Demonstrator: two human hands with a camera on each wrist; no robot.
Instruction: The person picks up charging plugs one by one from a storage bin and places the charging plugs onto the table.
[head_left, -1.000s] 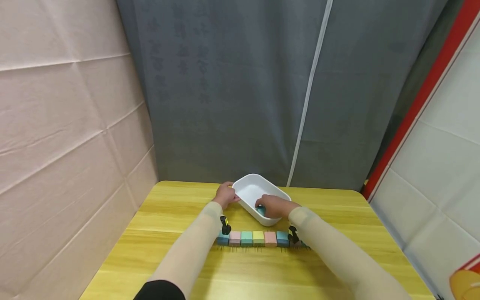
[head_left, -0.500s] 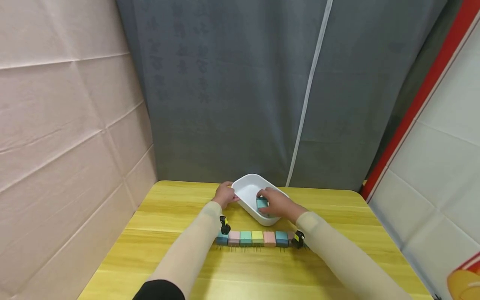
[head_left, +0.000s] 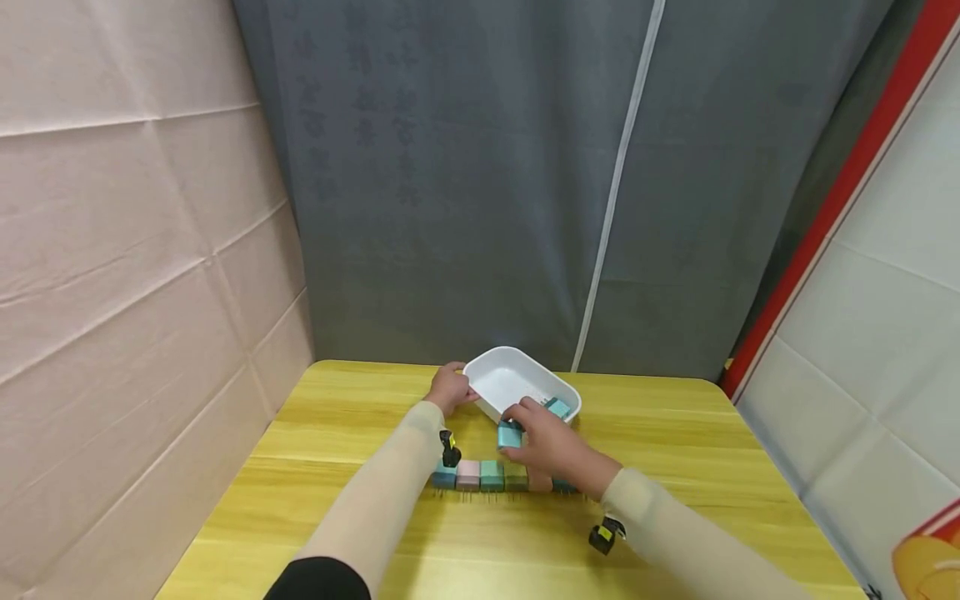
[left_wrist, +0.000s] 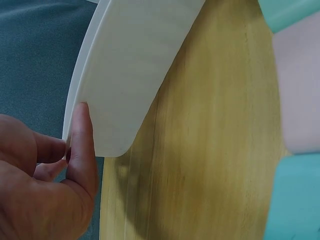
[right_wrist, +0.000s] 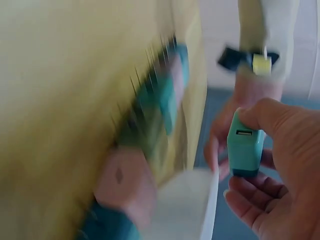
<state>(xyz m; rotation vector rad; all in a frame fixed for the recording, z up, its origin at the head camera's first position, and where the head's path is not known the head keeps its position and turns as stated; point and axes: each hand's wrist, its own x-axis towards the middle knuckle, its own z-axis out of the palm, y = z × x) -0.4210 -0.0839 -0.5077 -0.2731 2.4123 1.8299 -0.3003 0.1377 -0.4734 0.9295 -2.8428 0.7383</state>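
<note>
My right hand pinches a turquoise USB charger between thumb and fingers, its port facing the right wrist camera. In the head view it is in front of the tub's near side, over the table. My left hand grips the far-left rim of a white plastic tub, one finger laid straight along the outer wall. Inside the tub, at its right end, lies another teal charger. Nearer to me runs a row of pastel chargers, among them a green one; my right hand and forearm cover its right part.
Thin prongs stick out from the row of chargers toward me, beside a pink charger. A yellow wood-grain table bears everything. Behind it hangs a grey curtain, with a pale cloth at the left.
My right hand has lifted the turquoise charger out of the tub and moved it toward me. The charger left in the tub has come into view. My left hand stays on the rim.
</note>
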